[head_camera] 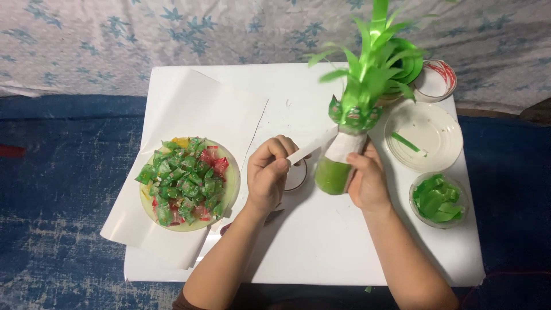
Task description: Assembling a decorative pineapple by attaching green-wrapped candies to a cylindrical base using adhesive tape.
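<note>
A: Bottle [333, 175] with the green lower part stands a little right of the middle of the white surface [298, 252]. It is tilted, I think, with its top leaning away from the person. How will it handle?

B: I judge it light and rather stiff, probably plastic, so it may slip or tip if held by the neck only. The best place to hold is the smooth green body, low down. The ribbon leaves [376, 54] on top look thin and soft; they would crush easily.

A: And going from the left?

B: At the left a pale plate [229, 201] full of green and red wrapped candies [183, 181] lies on a white paper sheet [195, 109]. Next, the left hand [268, 175] pinches the end of a white tape strip [310, 148] between thumb and fingers; the strip runs to the bottle's white-wrapped band. A tape roll [298, 178] is partly hidden behind this hand.

A: The right hand [366, 181]?

B: It is closed around the bottle's side. A ring of green candies [353, 117] sits at the neck. Further right are an empty white dish [425, 135] holding one green strip and a small bowl [439, 200] of green pieces.
</note>
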